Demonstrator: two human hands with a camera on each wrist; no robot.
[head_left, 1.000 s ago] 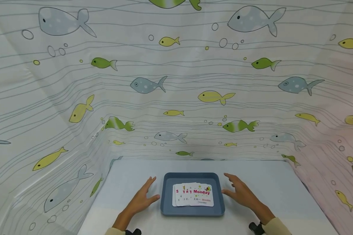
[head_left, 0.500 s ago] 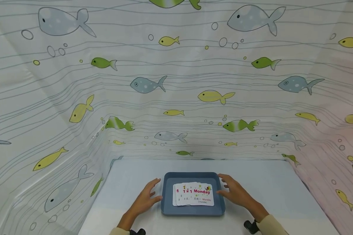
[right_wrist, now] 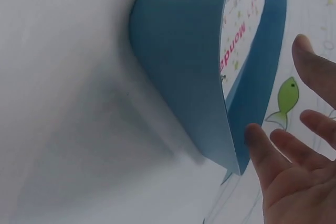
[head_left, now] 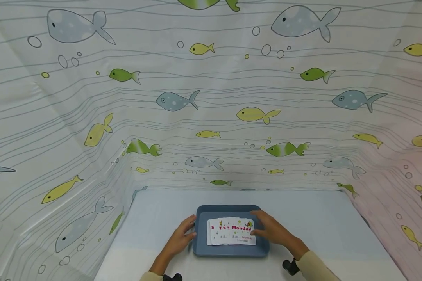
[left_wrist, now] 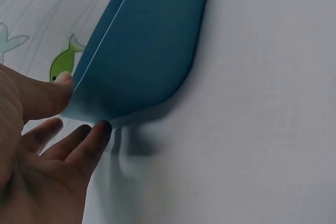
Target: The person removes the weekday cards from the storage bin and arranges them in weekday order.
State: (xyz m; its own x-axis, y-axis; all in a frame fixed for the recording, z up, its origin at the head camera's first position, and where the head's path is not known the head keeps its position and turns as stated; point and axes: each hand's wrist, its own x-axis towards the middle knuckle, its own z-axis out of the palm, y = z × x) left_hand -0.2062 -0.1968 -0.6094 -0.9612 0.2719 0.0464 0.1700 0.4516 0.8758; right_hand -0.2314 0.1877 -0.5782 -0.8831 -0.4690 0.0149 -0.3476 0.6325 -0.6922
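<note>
A blue-grey tray (head_left: 231,251) lies on the white table with an overlapping row of printed word cards (head_left: 239,239) inside. The rightmost card reads "Monday". My left hand (head_left: 178,239) is at the tray's left side, thumb and fingers spread. In the left wrist view its fingertips (left_wrist: 102,129) are close to the tray's wall; I cannot tell whether they touch. My right hand (head_left: 272,229) reaches over the tray's right rim, fingertips by the right end of the cards. The right wrist view shows its fingers (right_wrist: 262,150) apart, holding nothing.
The white table (head_left: 154,210) extends around the tray. Behind it and at both sides hangs a pale curtain (head_left: 211,82) printed with fish. A dark device (head_left: 290,267) sits at my right wrist, another (head_left: 173,277) at my left.
Both hands have moved inward. The left has come to the tray's left edge, and the right has passed over the right rim to the cards. Tray and cards stay put.
</note>
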